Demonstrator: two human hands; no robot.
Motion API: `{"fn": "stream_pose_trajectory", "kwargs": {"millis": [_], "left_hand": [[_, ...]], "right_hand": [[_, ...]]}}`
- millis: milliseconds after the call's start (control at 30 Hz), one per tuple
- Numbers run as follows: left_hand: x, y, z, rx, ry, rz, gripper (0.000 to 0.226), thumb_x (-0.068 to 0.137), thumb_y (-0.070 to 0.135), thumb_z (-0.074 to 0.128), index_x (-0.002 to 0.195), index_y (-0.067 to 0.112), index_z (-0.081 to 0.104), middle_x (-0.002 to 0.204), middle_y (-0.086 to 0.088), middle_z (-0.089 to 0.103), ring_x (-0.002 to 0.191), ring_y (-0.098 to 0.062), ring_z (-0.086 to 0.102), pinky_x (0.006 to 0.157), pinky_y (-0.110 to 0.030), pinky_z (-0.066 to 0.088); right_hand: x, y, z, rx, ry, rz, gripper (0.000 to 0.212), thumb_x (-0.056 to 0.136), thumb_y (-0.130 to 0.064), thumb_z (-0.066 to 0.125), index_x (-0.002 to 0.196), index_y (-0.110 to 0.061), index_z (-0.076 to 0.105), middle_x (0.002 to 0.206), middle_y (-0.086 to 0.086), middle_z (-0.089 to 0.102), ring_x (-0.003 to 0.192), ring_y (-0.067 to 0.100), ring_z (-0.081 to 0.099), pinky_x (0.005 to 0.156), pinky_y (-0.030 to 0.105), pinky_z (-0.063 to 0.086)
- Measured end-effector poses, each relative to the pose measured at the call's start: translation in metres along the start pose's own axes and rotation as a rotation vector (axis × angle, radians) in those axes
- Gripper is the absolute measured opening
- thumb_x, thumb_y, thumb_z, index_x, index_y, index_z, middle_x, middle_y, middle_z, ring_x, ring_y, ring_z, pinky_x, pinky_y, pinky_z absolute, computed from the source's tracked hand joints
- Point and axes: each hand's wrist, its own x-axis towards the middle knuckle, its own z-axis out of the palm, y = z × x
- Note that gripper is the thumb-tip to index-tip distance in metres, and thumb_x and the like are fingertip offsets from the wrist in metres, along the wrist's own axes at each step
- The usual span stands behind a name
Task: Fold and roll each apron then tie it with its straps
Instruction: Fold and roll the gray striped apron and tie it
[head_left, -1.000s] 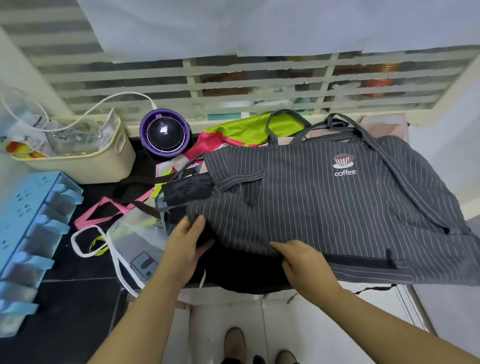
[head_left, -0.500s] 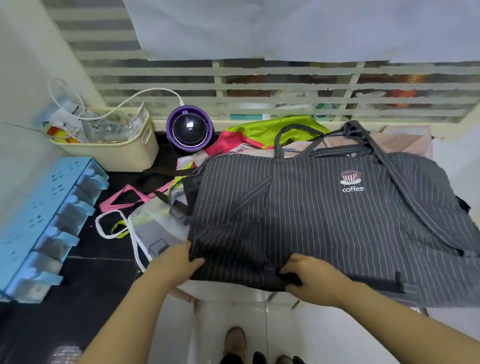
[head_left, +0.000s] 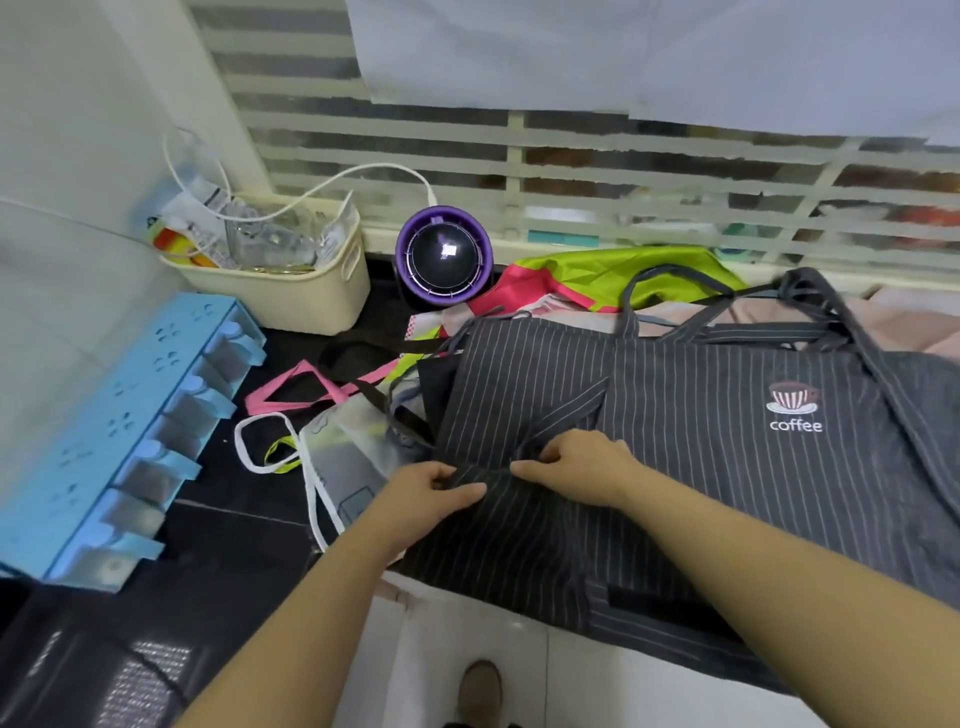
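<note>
A dark grey pinstriped apron (head_left: 701, 447) with a white "coffee" cup logo (head_left: 795, 410) lies spread over the counter, its near edge hanging past the counter's front. Its grey neck strap (head_left: 670, 278) and tie straps (head_left: 810, 306) lie at the far edge. My left hand (head_left: 431, 491) pinches a fold of the striped cloth near the apron's left end. My right hand (head_left: 576, 465) grips the same bunched fold just to the right, fingers curled into the cloth. The two hands almost touch.
Other aprons lie under and beside it: a lime and pink apron (head_left: 597, 275), a translucent white apron (head_left: 353, 452) with white straps, pink straps (head_left: 291, 395). A purple round device (head_left: 442, 260), a cream basket (head_left: 280, 280) and a blue rack (head_left: 119, 436) stand left. A louvred window runs behind.
Both hands left the apron's near hem and moved up onto the cloth, coming close together and bunching a fold at its left end. The camera swung to the left.
</note>
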Motion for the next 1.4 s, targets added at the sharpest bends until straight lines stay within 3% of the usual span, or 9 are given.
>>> {"fn": "stream_pose_trajectory", "kwargs": {"millis": [133,233,333,500,600,733,1100,1267,1400], "left_hand": [[0.003,-0.007,0.009,0.092,0.263,0.228,0.028,0.093,0.033,0.058,0.120,0.027,0.054,0.104,0.014,0.061,0.098,-0.007,0.060,0.073,-0.013,0.044],[0.003,-0.019,0.018,0.195,0.481,0.296,0.035,0.096,0.031,0.054,0.130,0.025,0.047,0.109,0.005,0.063,0.097,-0.013,0.060,0.080,-0.028,0.050],[0.007,-0.033,0.020,0.281,0.516,0.182,0.033,0.094,0.034,0.056,0.123,0.023,0.045,0.101,0.000,0.063,0.087,-0.017,0.060,0.072,-0.034,0.049],[0.002,-0.013,0.018,0.328,0.761,0.426,0.022,0.086,0.021,0.067,0.096,0.022,0.047,0.085,0.012,0.047,0.071,-0.008,0.048,0.067,-0.026,0.037],[0.014,0.010,0.030,0.507,0.604,0.698,0.015,0.085,0.014,0.065,0.096,0.019,0.056,0.095,0.008,0.050,0.080,-0.008,0.050,0.074,-0.027,0.040],[0.028,0.039,0.062,0.697,0.223,0.812,0.023,0.094,0.022,0.052,0.116,0.020,0.058,0.117,0.005,0.051,0.106,-0.012,0.051,0.098,-0.028,0.039],[0.098,0.115,0.108,0.736,0.125,0.266,0.041,0.097,0.026,0.050,0.137,0.015,0.048,0.132,-0.008,0.050,0.114,-0.023,0.053,0.092,-0.034,0.045],[0.127,0.134,0.121,0.498,0.117,0.216,0.049,0.097,0.025,0.052,0.143,0.014,0.040,0.139,-0.008,0.049,0.120,-0.020,0.051,0.094,-0.027,0.044],[0.146,0.146,0.124,0.135,0.147,0.074,0.049,0.098,0.022,0.051,0.144,0.013,0.039,0.130,-0.005,0.055,0.097,-0.013,0.055,0.082,-0.028,0.050]], "right_hand": [[0.025,-0.015,0.018,0.371,0.083,-0.100,0.077,0.081,-0.058,0.062,0.145,-0.026,0.032,0.144,-0.002,0.044,0.130,0.020,0.043,0.110,0.049,0.033],[0.025,-0.019,0.025,0.222,0.295,-0.251,0.083,0.090,-0.043,0.059,0.152,-0.034,0.005,0.151,0.000,0.032,0.135,0.021,0.035,0.110,0.046,0.032],[0.023,-0.006,0.032,-0.154,0.352,-0.246,0.063,0.092,-0.051,0.050,0.147,-0.027,0.029,0.141,-0.001,0.043,0.127,0.021,0.040,0.103,0.038,0.032],[0.009,0.029,0.029,0.027,0.700,-0.242,0.038,0.088,-0.039,0.063,0.120,-0.020,0.063,0.115,0.000,0.059,0.113,0.023,0.051,0.099,0.042,0.037],[0.001,0.059,0.027,-0.051,0.687,-0.009,0.050,0.088,-0.035,0.063,0.134,-0.018,0.053,0.140,0.011,0.046,0.135,0.034,0.035,0.109,0.060,0.022],[-0.013,0.105,0.022,-0.058,0.371,0.190,0.061,0.096,-0.050,0.043,0.149,-0.023,0.028,0.158,0.005,0.018,0.146,0.026,0.011,0.116,0.050,0.015],[-0.028,0.192,-0.080,0.369,0.448,0.170,0.039,0.094,-0.025,0.057,0.132,-0.012,0.055,0.133,0.006,0.057,0.118,0.022,0.055,0.098,0.031,0.042],[0.012,0.201,-0.115,0.620,0.463,0.113,0.038,0.092,-0.020,0.060,0.128,-0.010,0.055,0.132,0.009,0.057,0.117,0.022,0.055,0.102,0.037,0.043],[0.045,0.193,-0.132,0.734,0.339,0.119,0.029,0.092,-0.020,0.059,0.120,-0.013,0.057,0.114,0.006,0.058,0.097,0.020,0.057,0.093,0.041,0.049]]}}
